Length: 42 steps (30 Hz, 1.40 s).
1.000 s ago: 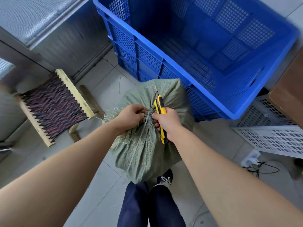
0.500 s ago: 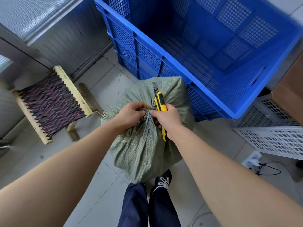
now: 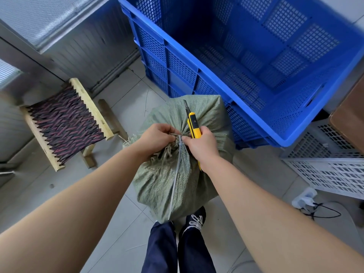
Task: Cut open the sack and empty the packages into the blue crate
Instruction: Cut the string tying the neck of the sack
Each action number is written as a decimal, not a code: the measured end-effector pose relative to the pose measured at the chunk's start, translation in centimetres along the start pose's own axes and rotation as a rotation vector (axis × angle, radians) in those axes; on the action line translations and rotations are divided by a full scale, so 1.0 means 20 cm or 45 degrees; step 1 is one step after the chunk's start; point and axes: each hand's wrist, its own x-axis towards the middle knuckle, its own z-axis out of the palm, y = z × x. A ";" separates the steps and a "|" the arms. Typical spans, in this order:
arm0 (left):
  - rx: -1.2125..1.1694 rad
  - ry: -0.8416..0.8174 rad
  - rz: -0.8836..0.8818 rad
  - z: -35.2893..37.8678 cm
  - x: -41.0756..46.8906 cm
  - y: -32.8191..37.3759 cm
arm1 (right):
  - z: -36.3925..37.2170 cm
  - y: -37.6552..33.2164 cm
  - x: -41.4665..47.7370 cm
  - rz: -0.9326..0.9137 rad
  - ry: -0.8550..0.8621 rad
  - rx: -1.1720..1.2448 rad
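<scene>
A green woven sack (image 3: 175, 182) stands on the floor in front of my feet, its gathered neck tied by a white zip tie (image 3: 176, 174) whose tail hangs down the front. My left hand (image 3: 155, 137) grips the bunched, frayed neck. My right hand (image 3: 201, 144) holds a yellow utility knife (image 3: 194, 125) with its blade out and pointing away, and its fingertips touch the tie at the neck. The big blue crate (image 3: 222, 81) stands just behind the sack, with nothing inside. The packages are hidden in the sack.
A small woven stool (image 3: 65, 123) with a wooden frame stands at the left by a grey wall. A white perforated crate (image 3: 331, 170) lies at the right, with a white plug and black cable (image 3: 307, 201) on the floor. A brown box (image 3: 352, 115) is at the right edge.
Both hands stay at the sack's neck. The zip tie's tail now shows more plainly, running down the sack's front, and the sack has shifted slightly.
</scene>
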 end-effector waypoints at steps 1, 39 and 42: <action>-0.050 0.040 -0.036 0.01 -0.01 0.01 | -0.01 0.00 -0.01 -0.024 0.006 -0.016; -1.350 0.487 -0.222 -0.05 -0.03 -0.06 | -0.05 -0.20 -0.28 -0.525 0.094 -1.112; -1.327 0.496 -0.227 -0.05 -0.02 -0.07 | -0.04 -0.21 -0.29 -0.510 0.098 -1.112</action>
